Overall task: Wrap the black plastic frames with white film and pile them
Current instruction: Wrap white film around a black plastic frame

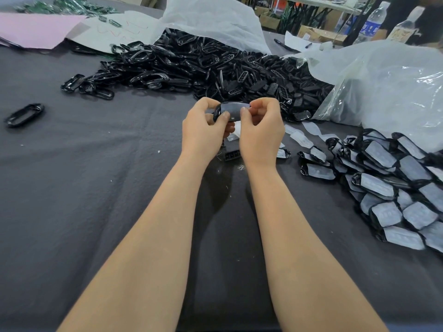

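Note:
Both hands hold one black plastic frame (231,111) above the grey cloth, a pale film lying across its face. My left hand (203,130) pinches its left end between thumb and fingers. My right hand (261,130) pinches the right end, thumb on the film. A big heap of bare black frames (203,68) lies behind the hands. Several wrapped frames (393,188) are piled at the right. Loose white film pieces (302,135) lie between the hands and that pile.
Clear plastic bags (383,87) rise at the back and right. A single black frame (24,115) lies at far left. Pink and white sheets (38,29) lie at back left, water bottles (371,22) at back right. Dark grey cloth (84,188) covers the table.

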Demonstrator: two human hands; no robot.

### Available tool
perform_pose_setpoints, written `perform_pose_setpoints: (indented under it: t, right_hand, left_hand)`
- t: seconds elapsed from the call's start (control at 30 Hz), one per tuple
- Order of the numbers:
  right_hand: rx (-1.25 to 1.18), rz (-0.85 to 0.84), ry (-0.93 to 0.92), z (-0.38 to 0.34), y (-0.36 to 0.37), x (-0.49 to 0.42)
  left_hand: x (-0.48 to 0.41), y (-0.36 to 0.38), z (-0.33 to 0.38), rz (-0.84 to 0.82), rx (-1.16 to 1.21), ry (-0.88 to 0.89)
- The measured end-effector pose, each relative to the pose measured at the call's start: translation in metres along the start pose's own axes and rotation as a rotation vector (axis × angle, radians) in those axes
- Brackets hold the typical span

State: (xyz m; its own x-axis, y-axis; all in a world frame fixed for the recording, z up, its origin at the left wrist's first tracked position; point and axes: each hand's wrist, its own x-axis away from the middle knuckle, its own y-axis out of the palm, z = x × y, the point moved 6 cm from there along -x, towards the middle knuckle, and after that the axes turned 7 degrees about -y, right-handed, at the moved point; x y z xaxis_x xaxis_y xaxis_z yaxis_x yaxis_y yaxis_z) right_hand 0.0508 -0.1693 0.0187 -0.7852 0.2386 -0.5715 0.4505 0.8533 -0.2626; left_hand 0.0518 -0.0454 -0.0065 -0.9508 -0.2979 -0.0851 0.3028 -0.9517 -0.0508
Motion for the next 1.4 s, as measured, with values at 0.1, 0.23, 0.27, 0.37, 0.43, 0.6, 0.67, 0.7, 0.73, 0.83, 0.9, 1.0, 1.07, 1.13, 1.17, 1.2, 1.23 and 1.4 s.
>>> perform_pose_setpoints:
  t: [0.1,0.23,0.27,0.37,0.43,0.6,0.67,0.7,0.73,0.83,0.9,1.0,1.07,1.13,1.17,1.2,1.23,1.4]
  right_hand:
    - [-0.004,0.017,0.02,0.003,-0.002,-0.002]
    - [-0.044,0.019,0.076,0.009,-0.002,-0.004]
    - [-0.066,0.023,0.103,0.011,-0.003,-0.005]
    - [-0.235,0.018,0.256,0.022,-0.002,-0.006]
    - [-0.389,-0.034,0.382,0.029,0.003,-0.007]
    - [-0.439,-0.063,0.42,0.033,0.005,-0.009]
    - [-0.373,-0.049,0.366,0.032,0.004,-0.009]
    - [-0.358,-0.044,0.353,0.031,0.004,-0.009]
    - [-0.355,-0.04,0.349,0.031,0.004,-0.009]
    - [-0.383,-0.061,0.366,0.031,0.006,-0.007]
    - [-0.373,-0.082,0.354,0.03,0.007,-0.006]
    - [-0.291,-0.095,0.306,0.028,0.007,-0.006]
    - [-0.252,-0.094,0.29,0.027,0.007,-0.007]
    - [-0.241,-0.093,0.281,0.027,0.006,-0.007]
    - [-0.24,-0.095,0.276,0.026,0.006,-0.008]
    - [-0.244,-0.1,0.27,0.026,0.005,-0.008]
    - [-0.249,-0.109,0.264,0.026,0.005,-0.009]
    - [-0.282,-0.154,0.239,0.026,0.003,-0.009]
  left_hand:
    - [0.0,0.002,0.002,-0.022,-0.011,0.029]
    - [0.0,0.004,0.003,-0.042,-0.006,0.048]
    - [0.0,0.004,0.003,-0.049,0.002,0.048]
    - [-0.001,0.004,0.002,-0.063,0.019,0.042]
    - [-0.002,0.004,0.002,-0.075,0.039,0.039]
    - [0.0,0.005,0.002,-0.115,0.066,0.024]
    - [0.0,0.005,0.001,-0.115,0.078,0.016]
    - [0.0,0.005,0.001,-0.114,0.085,0.011]
    - [-0.001,0.005,0.001,-0.112,0.09,0.005]
    - [-0.001,0.003,-0.001,-0.095,0.103,-0.015]
    - [-0.002,0.002,-0.002,-0.082,0.117,-0.021]
    - [-0.002,0.002,-0.001,-0.077,0.097,-0.021]
    - [-0.001,0.003,-0.001,-0.087,0.082,-0.02]
    - [0.0,0.004,0.0,-0.099,0.069,-0.018]
    - [0.0,0.004,0.0,-0.102,0.066,-0.019]
    - [0.0,0.004,0.0,-0.102,0.064,-0.022]
    - [0.0,0.003,0.001,-0.1,0.064,-0.027]
    - [0.002,0.001,0.002,-0.105,0.086,-0.034]
